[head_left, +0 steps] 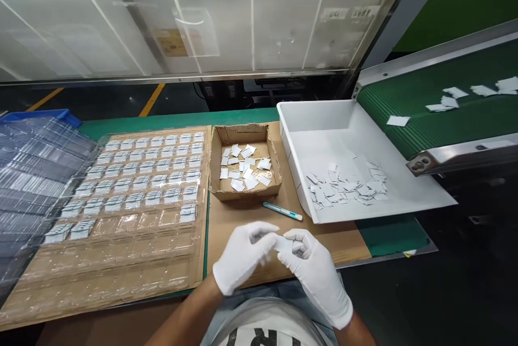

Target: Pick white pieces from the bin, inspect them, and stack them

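Both my hands wear white gloves and meet low in the middle of the head view. A small flat pale rectangular piece (284, 244) is between them. My right hand (313, 265) pinches the piece from the right with thumb and fingers. The fingers of my left hand (247, 251) are bent together at its left edge, partly blurred. Whether more pieces are stacked behind it is hidden. Just beyond my hands lies a teal-and-white utility knife (282, 211). A cardboard box (245, 195) holding several loose pale pieces stands farther back.
On the left, a clear compartment tray (133, 251) carries rows of stacked pieces, beside piled clear trays (40, 173). To the right, a white bin (319, 116) holds scattered pieces below a green conveyor belt (445, 130) bearing several more. A framed translucent panel (226, 17) rises behind the table.
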